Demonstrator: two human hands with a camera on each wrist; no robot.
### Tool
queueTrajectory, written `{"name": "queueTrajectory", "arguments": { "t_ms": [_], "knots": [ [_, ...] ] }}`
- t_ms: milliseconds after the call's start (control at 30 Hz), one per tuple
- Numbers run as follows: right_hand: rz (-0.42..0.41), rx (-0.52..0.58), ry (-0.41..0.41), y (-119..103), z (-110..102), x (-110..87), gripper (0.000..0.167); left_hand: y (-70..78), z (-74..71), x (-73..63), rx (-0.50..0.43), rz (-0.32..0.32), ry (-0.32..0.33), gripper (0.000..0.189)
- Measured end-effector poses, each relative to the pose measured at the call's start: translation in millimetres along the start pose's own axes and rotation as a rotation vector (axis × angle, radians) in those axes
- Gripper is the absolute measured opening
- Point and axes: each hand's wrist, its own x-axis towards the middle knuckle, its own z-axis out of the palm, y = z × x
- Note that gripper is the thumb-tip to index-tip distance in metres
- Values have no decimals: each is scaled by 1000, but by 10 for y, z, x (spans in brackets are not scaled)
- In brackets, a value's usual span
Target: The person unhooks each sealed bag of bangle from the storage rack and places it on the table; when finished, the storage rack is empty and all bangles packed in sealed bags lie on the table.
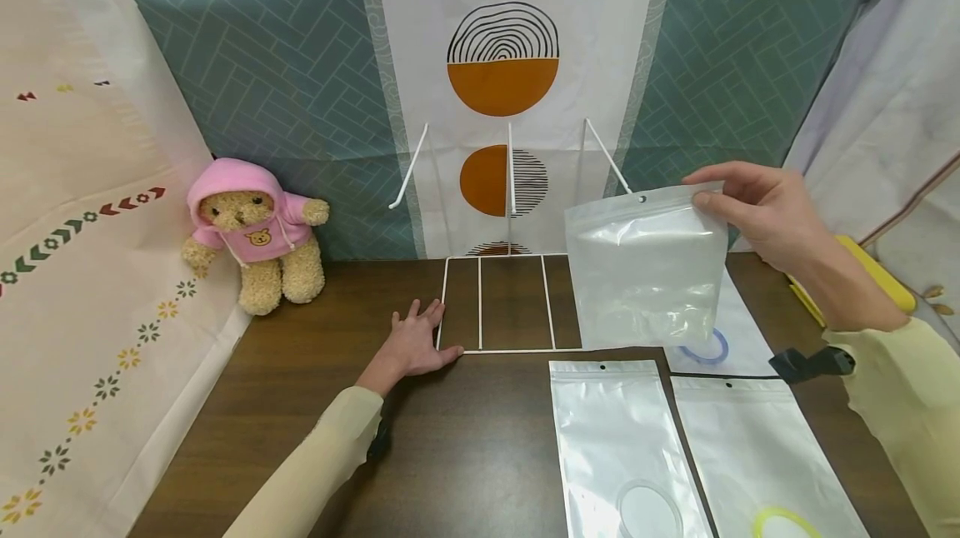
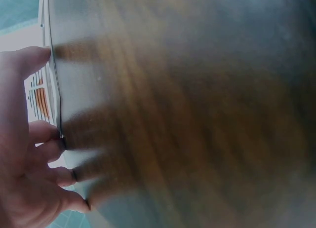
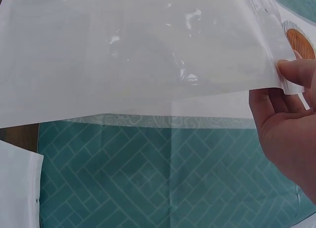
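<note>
My right hand [image 1: 765,209] pinches the upper right corner of a white translucent zip pouch [image 1: 645,271] between thumb and fingers. The pouch hangs upright, and its small top hole overlaps the tip of the right prong in the head view. That prong belongs to a white wire display rack [image 1: 517,351] with three prongs; the pouch covers the right part of its base. Spread over the left front corner of the base, my left hand [image 1: 414,341] touches the wire with its fingers fairly straight. In the right wrist view the pouch [image 3: 138,50] spans the upper part.
Flat on the dark wooden table [image 1: 465,446] lie a pouch with a clear ring [image 1: 607,413], one with a yellow ring [image 1: 750,430] and one with a blue ring [image 1: 738,305]. A teddy bear in a pink hoodie [image 1: 251,238] sits back left. Something yellow [image 1: 877,276] lies behind my right forearm.
</note>
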Motion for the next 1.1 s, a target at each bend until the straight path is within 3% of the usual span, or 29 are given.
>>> {"name": "queueTrajectory", "arguments": {
  "t_ms": [167, 500, 933, 1100],
  "knots": [
    [0, 11, -11, -28, -33, -38, 23, 3, -3, 2, -2, 2, -4, 92],
    [82, 2, -18, -25, -96, -221, 23, 7, -16, 4, -2, -3, -10, 92],
    [12, -53, -41, -55, -80, -500, 24, 4, -12, 3, -3, -2, -12, 92],
    [-67, 48, -105, -52, 2, -580, 27, -13, -12, 2, 0, 3, -5, 93]
  ]
}}
